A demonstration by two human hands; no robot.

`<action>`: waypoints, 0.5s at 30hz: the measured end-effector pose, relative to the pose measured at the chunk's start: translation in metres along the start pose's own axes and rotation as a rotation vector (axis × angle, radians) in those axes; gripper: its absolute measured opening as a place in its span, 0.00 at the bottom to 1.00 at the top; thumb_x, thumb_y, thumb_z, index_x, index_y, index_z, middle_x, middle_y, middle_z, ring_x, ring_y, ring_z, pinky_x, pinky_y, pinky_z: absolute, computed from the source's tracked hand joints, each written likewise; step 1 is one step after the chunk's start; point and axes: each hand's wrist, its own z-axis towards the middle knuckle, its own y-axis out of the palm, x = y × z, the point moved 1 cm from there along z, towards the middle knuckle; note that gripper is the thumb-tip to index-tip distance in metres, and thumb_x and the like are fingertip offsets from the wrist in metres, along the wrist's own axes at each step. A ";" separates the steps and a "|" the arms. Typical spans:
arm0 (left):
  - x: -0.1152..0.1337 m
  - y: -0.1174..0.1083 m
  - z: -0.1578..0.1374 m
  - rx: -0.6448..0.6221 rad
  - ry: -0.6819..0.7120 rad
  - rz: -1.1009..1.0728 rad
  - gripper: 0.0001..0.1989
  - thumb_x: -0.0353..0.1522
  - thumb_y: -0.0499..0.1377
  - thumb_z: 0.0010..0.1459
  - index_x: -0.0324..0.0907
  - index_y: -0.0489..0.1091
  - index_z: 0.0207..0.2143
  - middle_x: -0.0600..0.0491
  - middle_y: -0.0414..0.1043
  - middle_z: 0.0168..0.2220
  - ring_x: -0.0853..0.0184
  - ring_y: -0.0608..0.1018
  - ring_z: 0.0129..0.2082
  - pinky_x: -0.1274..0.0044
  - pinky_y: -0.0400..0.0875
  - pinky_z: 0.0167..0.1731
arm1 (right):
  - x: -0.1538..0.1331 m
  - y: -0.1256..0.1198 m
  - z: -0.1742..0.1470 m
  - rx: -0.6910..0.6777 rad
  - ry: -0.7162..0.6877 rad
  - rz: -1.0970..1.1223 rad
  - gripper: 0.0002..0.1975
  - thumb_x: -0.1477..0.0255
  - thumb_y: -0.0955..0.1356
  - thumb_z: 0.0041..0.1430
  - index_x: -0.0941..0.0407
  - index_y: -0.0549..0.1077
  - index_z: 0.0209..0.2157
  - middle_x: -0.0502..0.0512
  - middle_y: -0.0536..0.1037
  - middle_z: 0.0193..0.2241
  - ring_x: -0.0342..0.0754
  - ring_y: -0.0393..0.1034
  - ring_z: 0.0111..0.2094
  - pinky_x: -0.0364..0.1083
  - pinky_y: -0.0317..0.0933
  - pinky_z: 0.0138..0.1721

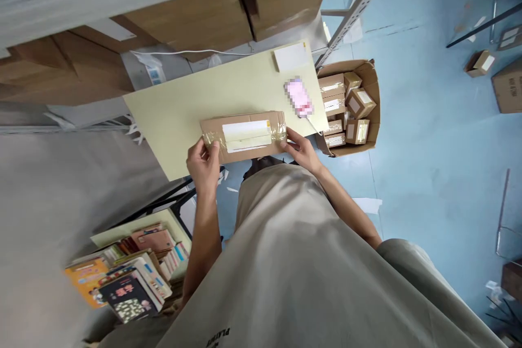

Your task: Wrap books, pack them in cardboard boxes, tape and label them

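Observation:
A long brown cardboard box [244, 159] is held level at the near edge of a pale yellow table [171, 114]. On its top is a white shipping label [247, 133], and clear tape covers both ends. My left hand [204, 163] grips the left end, thumb on top and fingers beneath. At the right end, my right hand [299, 149] closes on the box with its thumb near the tape. Some fingertips are hidden by the box. Beyond it on the table lie a pink phone [298, 97], blurred out and with a cable, and a white stack of labels [291, 56].
Right of the table, an open carton [373, 98] holds several small labelled boxes. Large cartons [196, 16] stand under a shelf behind the table. A metal shelf post [359, 2] rises at the back right. Books [130, 288] are piled at lower left.

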 end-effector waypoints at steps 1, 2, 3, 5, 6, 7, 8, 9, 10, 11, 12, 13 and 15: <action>0.022 0.009 -0.010 0.056 0.021 -0.026 0.27 0.50 0.67 0.72 0.41 0.83 0.62 0.42 0.82 0.58 0.58 0.88 0.56 0.69 0.84 0.62 | -0.006 -0.020 -0.008 0.015 -0.017 0.015 0.52 0.34 0.77 0.65 0.53 0.76 0.77 0.59 0.79 0.74 0.68 0.73 0.77 0.64 0.71 0.78; 0.047 0.021 -0.020 0.096 0.054 -0.053 0.28 0.50 0.69 0.72 0.41 0.83 0.63 0.42 0.81 0.61 0.57 0.88 0.57 0.69 0.84 0.63 | -0.012 -0.043 -0.017 0.037 -0.032 0.031 0.50 0.36 0.77 0.66 0.51 0.75 0.78 0.58 0.79 0.75 0.68 0.72 0.77 0.64 0.70 0.79; 0.073 0.034 -0.031 0.113 0.094 -0.073 0.28 0.51 0.69 0.72 0.42 0.83 0.63 0.42 0.80 0.62 0.57 0.87 0.59 0.69 0.84 0.63 | -0.016 -0.068 -0.026 0.067 -0.044 0.049 0.48 0.37 0.78 0.66 0.50 0.76 0.77 0.57 0.78 0.76 0.67 0.72 0.78 0.65 0.69 0.80; 0.126 0.066 -0.052 0.074 0.182 -0.071 0.28 0.52 0.69 0.74 0.43 0.83 0.64 0.42 0.78 0.63 0.56 0.86 0.62 0.69 0.85 0.64 | -0.020 -0.121 -0.045 0.152 -0.068 0.087 0.43 0.40 0.79 0.68 0.47 0.78 0.75 0.57 0.78 0.76 0.66 0.73 0.77 0.66 0.69 0.80; 0.152 0.085 -0.062 0.031 0.222 -0.046 0.27 0.52 0.68 0.75 0.45 0.83 0.65 0.43 0.78 0.63 0.56 0.85 0.63 0.69 0.85 0.63 | -0.018 -0.148 -0.055 0.208 -0.080 0.098 0.41 0.41 0.79 0.68 0.47 0.79 0.73 0.58 0.80 0.74 0.66 0.74 0.76 0.66 0.69 0.79; 0.175 0.104 -0.071 -0.023 0.261 -0.013 0.26 0.51 0.67 0.77 0.46 0.82 0.66 0.43 0.78 0.62 0.56 0.85 0.63 0.69 0.86 0.61 | -0.015 -0.175 -0.064 0.273 -0.091 0.100 0.38 0.42 0.79 0.68 0.47 0.80 0.71 0.59 0.82 0.72 0.64 0.76 0.74 0.66 0.70 0.79; 0.196 0.125 -0.080 -0.086 0.298 0.021 0.26 0.50 0.66 0.78 0.47 0.81 0.68 0.43 0.78 0.62 0.57 0.85 0.62 0.70 0.87 0.59 | -0.011 -0.202 -0.072 0.343 -0.099 0.094 0.36 0.43 0.79 0.68 0.47 0.81 0.68 0.61 0.84 0.70 0.64 0.78 0.72 0.67 0.72 0.77; 0.214 0.147 -0.087 -0.157 0.332 0.052 0.25 0.48 0.66 0.78 0.48 0.80 0.69 0.43 0.79 0.62 0.57 0.85 0.59 0.70 0.87 0.55 | -0.005 -0.228 -0.080 0.417 -0.106 0.081 0.34 0.43 0.80 0.68 0.48 0.82 0.66 0.62 0.85 0.67 0.63 0.81 0.69 0.67 0.73 0.75; 0.228 0.170 -0.094 -0.234 0.360 0.072 0.25 0.46 0.67 0.77 0.48 0.79 0.70 0.43 0.78 0.62 0.58 0.85 0.56 0.71 0.88 0.52 | 0.001 -0.254 -0.087 0.492 -0.112 0.065 0.34 0.42 0.80 0.67 0.49 0.81 0.63 0.63 0.87 0.64 0.62 0.82 0.66 0.67 0.75 0.73; 0.239 0.194 -0.100 -0.315 0.376 0.079 0.26 0.44 0.68 0.77 0.48 0.78 0.71 0.43 0.78 0.62 0.60 0.86 0.53 0.72 0.88 0.50 | 0.008 -0.278 -0.092 0.564 -0.118 0.046 0.34 0.42 0.80 0.66 0.50 0.81 0.61 0.63 0.87 0.62 0.62 0.83 0.64 0.67 0.76 0.72; 0.247 0.218 -0.105 -0.400 0.377 0.075 0.26 0.42 0.69 0.76 0.47 0.77 0.72 0.42 0.77 0.62 0.61 0.86 0.49 0.72 0.88 0.48 | 0.014 -0.301 -0.096 0.628 -0.129 0.024 0.35 0.41 0.81 0.64 0.51 0.80 0.59 0.64 0.87 0.60 0.62 0.84 0.63 0.67 0.77 0.70; 0.251 0.242 -0.108 -0.480 0.365 0.063 0.26 0.41 0.69 0.76 0.46 0.77 0.72 0.42 0.77 0.63 0.63 0.86 0.46 0.72 0.88 0.48 | 0.019 -0.323 -0.098 0.682 -0.144 -0.002 0.35 0.40 0.81 0.63 0.51 0.79 0.57 0.64 0.87 0.59 0.62 0.84 0.62 0.67 0.77 0.70; 0.253 0.290 -0.109 -0.606 0.306 0.013 0.24 0.39 0.70 0.76 0.43 0.78 0.69 0.41 0.77 0.62 0.65 0.86 0.43 0.71 0.87 0.49 | 0.026 -0.366 -0.093 0.750 -0.188 -0.068 0.36 0.38 0.80 0.63 0.52 0.77 0.57 0.64 0.86 0.58 0.62 0.84 0.61 0.67 0.76 0.70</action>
